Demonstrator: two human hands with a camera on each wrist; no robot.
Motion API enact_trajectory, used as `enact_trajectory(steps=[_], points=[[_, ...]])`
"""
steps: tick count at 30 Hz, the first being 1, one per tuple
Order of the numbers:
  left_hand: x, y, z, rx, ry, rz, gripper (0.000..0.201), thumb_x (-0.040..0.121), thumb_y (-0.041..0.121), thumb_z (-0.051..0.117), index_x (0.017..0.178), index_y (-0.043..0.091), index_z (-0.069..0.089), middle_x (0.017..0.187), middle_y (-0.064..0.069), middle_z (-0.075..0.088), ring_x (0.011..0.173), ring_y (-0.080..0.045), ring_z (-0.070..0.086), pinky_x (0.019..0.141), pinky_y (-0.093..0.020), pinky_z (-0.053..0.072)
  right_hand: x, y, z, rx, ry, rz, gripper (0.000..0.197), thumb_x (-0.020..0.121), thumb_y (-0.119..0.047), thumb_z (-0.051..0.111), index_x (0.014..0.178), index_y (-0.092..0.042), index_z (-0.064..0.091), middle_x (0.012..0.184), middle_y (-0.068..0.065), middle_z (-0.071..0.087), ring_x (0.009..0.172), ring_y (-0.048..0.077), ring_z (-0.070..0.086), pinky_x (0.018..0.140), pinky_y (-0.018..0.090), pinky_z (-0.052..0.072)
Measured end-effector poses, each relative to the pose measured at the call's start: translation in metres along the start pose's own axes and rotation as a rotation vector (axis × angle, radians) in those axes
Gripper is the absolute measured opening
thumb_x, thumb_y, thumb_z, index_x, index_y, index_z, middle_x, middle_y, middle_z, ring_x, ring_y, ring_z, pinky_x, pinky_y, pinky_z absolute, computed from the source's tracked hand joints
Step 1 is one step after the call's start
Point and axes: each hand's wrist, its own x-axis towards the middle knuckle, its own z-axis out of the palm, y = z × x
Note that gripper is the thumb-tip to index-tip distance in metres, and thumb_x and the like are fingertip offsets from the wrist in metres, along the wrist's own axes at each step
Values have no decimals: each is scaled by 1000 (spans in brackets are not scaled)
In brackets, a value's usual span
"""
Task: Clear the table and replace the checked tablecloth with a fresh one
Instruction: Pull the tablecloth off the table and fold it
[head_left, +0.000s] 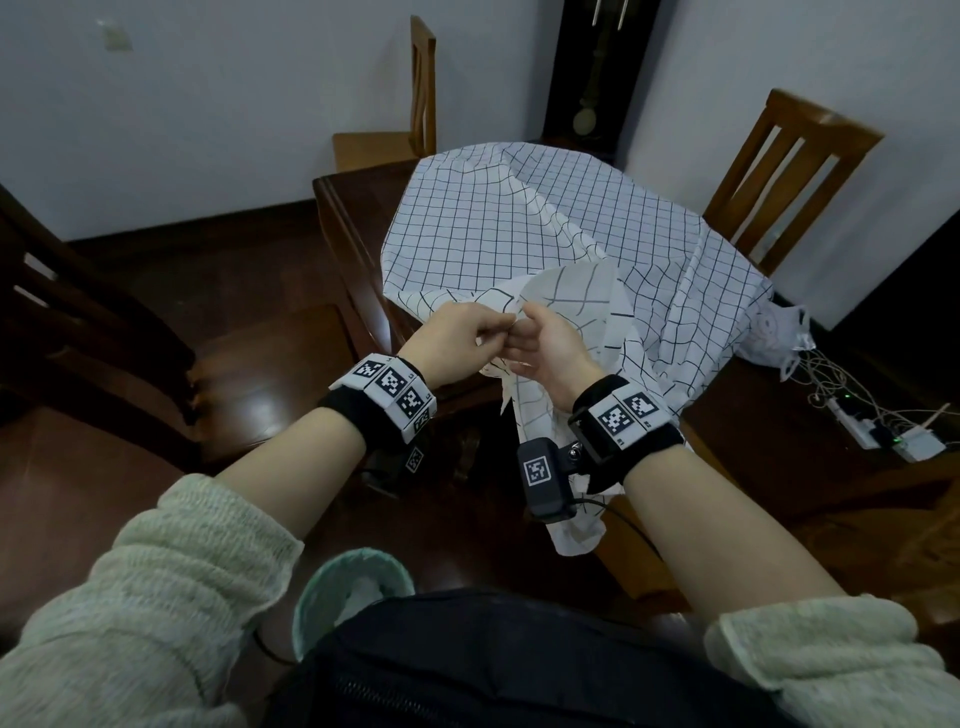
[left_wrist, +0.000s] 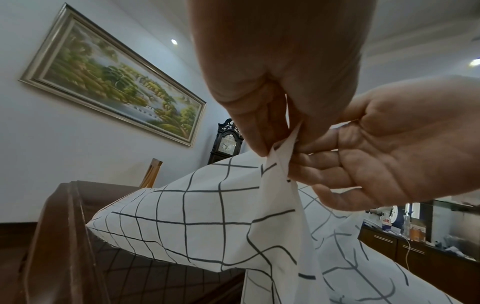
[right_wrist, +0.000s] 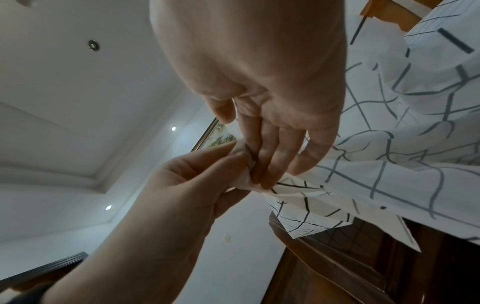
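The white tablecloth (head_left: 519, 218) with thin dark checks lies rumpled over the right part of the dark wooden table (head_left: 353, 208). One corner is lifted off the near edge. My left hand (head_left: 488, 332) and right hand (head_left: 530, 325) meet there, fingertips touching, and both pinch that corner. In the left wrist view my left hand (left_wrist: 270, 131) squeezes the cloth (left_wrist: 207, 216) between thumb and fingers, with the right hand (left_wrist: 363, 160) curled against it. In the right wrist view the right hand (right_wrist: 259, 164) clamps the bunched corner of the cloth (right_wrist: 415, 123) against the left hand (right_wrist: 207, 176).
Wooden chairs stand at the far side (head_left: 421, 88), the right (head_left: 789, 171) and the left (head_left: 78, 312). A teal bin (head_left: 353, 587) sits by my legs. A white plastic bag (head_left: 779, 338), a power strip (head_left: 872, 431) and cables lie at the right.
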Motion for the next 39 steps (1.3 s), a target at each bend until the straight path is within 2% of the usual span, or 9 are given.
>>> enact_trajectory(steps=[11,14,17,21,27,30,33,35,39], points=[[12,7,-1,-24,137,-79,22,85,8,59,100,11,76,86,-1,74,79,-15,65,77,-28,50,0,1,-9,-98,20,-9,36,99,-36,41,98,-15,70,92,-2,73,83,13,64,72,30,42],[24,4,-10,-5,134,-102,13,86,12,62,82,6,73,73,-4,69,69,-17,58,68,-27,44,1,1,-25,-311,295,-265,26,93,-26,53,101,-7,69,96,11,69,81,14,59,75,31,46],[36,7,-26,70,140,-62,19,90,14,58,81,1,70,73,-7,68,69,-21,57,67,-32,45,4,4,-54,-779,588,-442,46,83,-34,64,126,-21,53,121,0,51,109,17,50,97,39,44],[53,20,-47,147,187,77,21,92,12,55,97,5,74,89,-6,73,81,-19,63,76,-32,49,8,22,-78,-1085,614,-225,96,70,-57,71,143,-26,18,142,8,23,130,31,26,108,50,26],[82,28,-79,234,282,189,24,88,10,51,84,-2,72,80,-16,71,77,-30,65,77,-42,51,10,44,-124,-969,730,40,90,82,-43,66,146,-24,6,144,14,21,123,39,42,104,58,32],[88,24,-82,270,272,200,26,88,13,51,82,-1,71,78,-15,70,75,-30,65,76,-41,51,6,53,-148,-958,735,224,75,86,-41,63,142,-17,21,136,18,41,116,40,51,99,50,38],[84,19,-71,290,226,189,21,92,10,55,99,3,74,94,-11,73,89,-26,66,82,-30,47,-3,59,-153,-1107,517,399,27,93,-23,57,107,-1,56,125,17,59,111,34,59,91,38,50],[82,8,-62,381,117,116,23,93,9,51,96,3,73,96,-12,71,93,-29,64,79,-32,45,-6,52,-152,-1215,402,438,30,96,-22,52,113,1,59,126,15,60,113,31,59,92,34,50],[75,-10,-45,547,-76,-11,21,87,0,48,68,5,51,79,-10,58,83,-34,59,69,-43,48,-5,14,-169,-996,871,64,23,91,-17,55,112,-7,60,116,13,62,107,33,58,81,37,44]])
